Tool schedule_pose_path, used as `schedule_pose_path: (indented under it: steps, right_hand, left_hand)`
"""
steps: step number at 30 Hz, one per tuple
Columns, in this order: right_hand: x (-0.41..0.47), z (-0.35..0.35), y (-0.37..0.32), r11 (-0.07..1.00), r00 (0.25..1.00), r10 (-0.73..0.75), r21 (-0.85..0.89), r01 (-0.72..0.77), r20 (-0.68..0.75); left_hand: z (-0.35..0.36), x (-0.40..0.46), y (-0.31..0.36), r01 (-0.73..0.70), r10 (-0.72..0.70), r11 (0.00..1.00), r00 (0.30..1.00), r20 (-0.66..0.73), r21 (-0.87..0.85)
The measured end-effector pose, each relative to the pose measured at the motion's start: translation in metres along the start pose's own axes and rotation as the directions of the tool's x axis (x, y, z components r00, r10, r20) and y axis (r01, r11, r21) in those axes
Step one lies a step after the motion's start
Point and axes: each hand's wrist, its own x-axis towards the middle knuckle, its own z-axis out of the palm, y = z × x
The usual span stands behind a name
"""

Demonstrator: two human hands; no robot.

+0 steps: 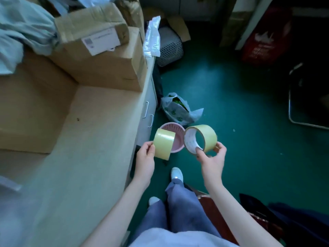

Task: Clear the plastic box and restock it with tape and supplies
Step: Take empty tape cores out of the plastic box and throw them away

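Head view. Two rolls of wide yellowish tape are in hand, one per hand, both held over the green floor (240, 104) just beside the desk edge. Left hand (146, 157) pinches the left tape roll (162, 144) at its lower edge between thumb and fingers; this roll shows its outer band, edge toward the camera. Right hand (211, 157) grips the right tape roll (200, 138), thumb inside the core and fingers on the outer band; its open core with white lining faces the camera. The two rolls are near each other but apart.

One pink perforated basket (175, 139) stands on the floor directly below and between the rolls, partly covered by both. One printed plastic bag (179, 111) with green contents lies on the floor just beyond it. One white perforated bin (170, 49) stands farther back against the desk.

One beige desk (85, 166) fills the left side, with two drawer handles visible on its front. Two cardboard boxes (99, 56) are stacked at its far end; the upper one bears one white label. One pale blue cloth (19, 32) lies at the far left. Two white shoes show below.
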Motion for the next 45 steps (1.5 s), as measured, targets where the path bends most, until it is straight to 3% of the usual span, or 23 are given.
schedule_pose_path:
  steps: [6, 12, 18, 21, 25, 29, 34, 39, 45]
  right_hand:
    - [0.056, 0.014, 0.017, 0.988, 0.996, 0.083, -0.127, -0.086, -0.027]
    - [0.107, 0.032, 0.049, 0.97, 0.979, 0.201, -0.138, -0.203, -0.023]
    - [0.163, 0.048, 0.112, 0.946, 0.992, 0.117, -0.301, -0.124, -0.044]
    - [0.194, 0.056, 0.154, 0.935, 0.996, 0.094, -0.342, -0.089, -0.003]
    - [0.231, 0.07, 0.206, 0.931, 0.995, 0.094, -0.358, -0.075, 0.037]
    - [0.259, 0.078, 0.252, 0.937, 0.989, 0.146, -0.323, -0.134, 0.014]
    - [0.276, 0.072, 0.291, 0.951, 0.97, 0.239, -0.193, -0.242, -0.039]
    - [0.278, 0.075, 0.306, 0.947, 0.948, 0.316, -0.056, -0.317, -0.027]
    - [0.272, 0.093, 0.31, 0.946, 0.946, 0.324, -0.012, -0.324, 0.016]
  left_hand:
    - [0.027, 0.068, -0.012, 0.195, -0.196, 0.98, 0.98, 0.015, 0.044]
    - [0.049, 0.135, -0.046, 0.234, -0.253, 0.95, 0.965, 0.072, 0.204]
    - [0.075, 0.192, -0.126, 0.261, -0.27, 0.92, 0.963, -0.01, 0.294]
    - [0.088, 0.227, -0.175, 0.243, -0.258, 0.887, 0.966, -0.014, 0.392]
    - [0.105, 0.282, -0.233, 0.131, -0.208, 0.826, 0.975, 0.081, 0.549]
    - [0.13, 0.312, -0.272, 0.078, -0.173, 0.798, 0.98, 0.103, 0.597]
    - [0.145, 0.328, -0.303, 0.165, -0.219, 0.848, 0.974, 0.049, 0.504]
    - [0.142, 0.341, -0.314, 0.356, -0.389, 0.89, 0.919, 0.068, 0.286]
    - [0.14, 0.335, -0.303, 0.38, -0.387, 0.913, 0.921, 0.028, 0.146]
